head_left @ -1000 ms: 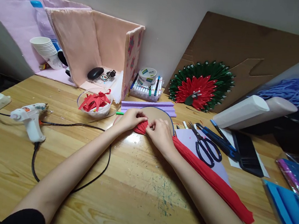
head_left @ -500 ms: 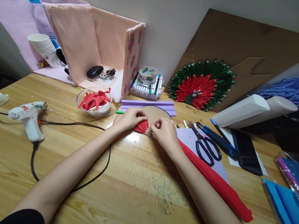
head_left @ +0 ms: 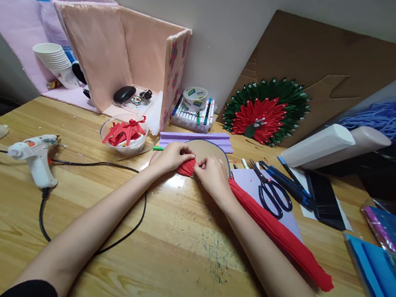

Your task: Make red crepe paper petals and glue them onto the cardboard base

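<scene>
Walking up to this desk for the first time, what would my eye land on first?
Probably the red-and-green ornament, at the back before the brown cardboard. Next, mid-table, the left hand on a gathered red piece, with the right hand at its edge. Then the bowl of red strips to their left and the black scissors to their right.

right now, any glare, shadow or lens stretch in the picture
Head view: white glare on the wooden tabletop just below the pleated red paper; shadow along the right forearm; wide-angle stretch toward the edges, the blue packet at far right looking soft; upper right corner darkened.
</scene>
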`<state>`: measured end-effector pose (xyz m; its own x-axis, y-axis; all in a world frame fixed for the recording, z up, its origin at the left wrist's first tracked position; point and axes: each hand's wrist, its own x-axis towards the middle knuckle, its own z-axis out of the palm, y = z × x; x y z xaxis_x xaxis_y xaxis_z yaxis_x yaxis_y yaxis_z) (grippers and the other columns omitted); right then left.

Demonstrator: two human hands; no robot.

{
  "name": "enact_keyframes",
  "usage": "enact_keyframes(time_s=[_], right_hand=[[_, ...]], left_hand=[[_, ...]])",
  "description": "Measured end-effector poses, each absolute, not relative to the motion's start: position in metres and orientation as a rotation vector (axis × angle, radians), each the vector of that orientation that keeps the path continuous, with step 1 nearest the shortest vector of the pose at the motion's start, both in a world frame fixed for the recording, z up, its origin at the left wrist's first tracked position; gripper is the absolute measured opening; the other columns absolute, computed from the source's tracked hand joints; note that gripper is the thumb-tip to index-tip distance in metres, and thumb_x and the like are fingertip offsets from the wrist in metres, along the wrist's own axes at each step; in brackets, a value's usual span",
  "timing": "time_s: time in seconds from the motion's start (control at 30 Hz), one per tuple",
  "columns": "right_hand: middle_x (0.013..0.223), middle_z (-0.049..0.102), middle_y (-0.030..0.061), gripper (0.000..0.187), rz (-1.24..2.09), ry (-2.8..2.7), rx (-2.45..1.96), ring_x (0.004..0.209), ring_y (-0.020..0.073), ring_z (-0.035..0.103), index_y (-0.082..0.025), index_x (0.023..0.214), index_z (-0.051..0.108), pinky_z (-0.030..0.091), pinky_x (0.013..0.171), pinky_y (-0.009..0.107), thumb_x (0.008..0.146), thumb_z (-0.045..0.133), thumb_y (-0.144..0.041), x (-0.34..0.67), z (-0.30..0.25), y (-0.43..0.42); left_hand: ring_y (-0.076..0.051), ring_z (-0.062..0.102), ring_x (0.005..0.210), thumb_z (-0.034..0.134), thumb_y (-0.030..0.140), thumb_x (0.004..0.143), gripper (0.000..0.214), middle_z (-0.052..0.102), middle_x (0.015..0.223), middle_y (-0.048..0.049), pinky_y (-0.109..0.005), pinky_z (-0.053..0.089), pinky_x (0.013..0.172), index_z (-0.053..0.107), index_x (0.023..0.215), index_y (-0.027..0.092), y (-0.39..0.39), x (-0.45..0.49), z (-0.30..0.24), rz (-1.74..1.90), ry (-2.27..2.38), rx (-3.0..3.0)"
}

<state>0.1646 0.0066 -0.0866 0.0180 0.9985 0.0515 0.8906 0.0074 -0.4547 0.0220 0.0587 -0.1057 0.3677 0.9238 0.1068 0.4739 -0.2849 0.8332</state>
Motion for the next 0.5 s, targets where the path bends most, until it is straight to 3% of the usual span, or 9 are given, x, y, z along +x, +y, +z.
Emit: enact_keyframes(time_s=[0.5], right_hand=[[0.080,0.067,0.0121,0.017,0.251,-1.969,-1.960,0.081,0.0259,0.056,-0.014,0.076,0.067,0.039,0.073,0.034,0.080,0.051,-0.018,0.1589,-0.0874,0.0014]], left_hand=[[-0.019,0.061,0.078,0.062,0.020,0.075,0.009,0.070,0.081,-0.0066,-0.029,0.045,0.071,0.069,0.077,0.014,0.0577,0.0220,-0.1032,0.767,1.269,1.956]])
